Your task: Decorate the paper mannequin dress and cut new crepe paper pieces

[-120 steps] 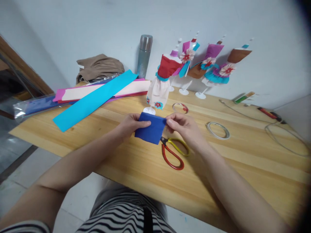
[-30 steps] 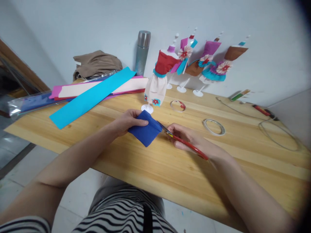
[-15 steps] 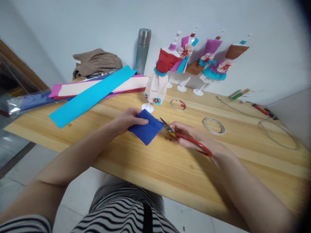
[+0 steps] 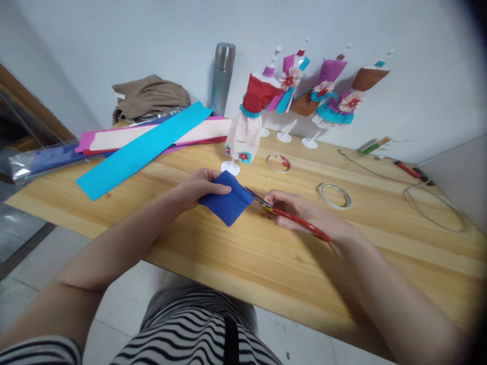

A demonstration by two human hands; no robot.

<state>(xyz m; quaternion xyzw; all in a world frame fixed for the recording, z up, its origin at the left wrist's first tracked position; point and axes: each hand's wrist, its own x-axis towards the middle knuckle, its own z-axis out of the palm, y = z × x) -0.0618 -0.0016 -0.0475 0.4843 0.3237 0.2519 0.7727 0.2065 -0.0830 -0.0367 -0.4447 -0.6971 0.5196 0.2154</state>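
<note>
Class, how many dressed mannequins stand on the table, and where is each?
4: the red-topped mannequin in front; behind it, near the wall, left to right, the pink-and-blue mannequin, the purple-topped mannequin and the brown-topped mannequin. None seems hidden.

Red-topped white mannequin as landmark: square blue sheet in front; long turquoise strip left; cylindrical metal flask behind left; 3 dressed white mannequins behind right.

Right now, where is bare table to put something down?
Bare wood lies between the blue sheet and the front edge of the table, and between the white ring and right forearm. Crowded: back left, with strips and brown cloth; back middle, with dressed figures.
</note>
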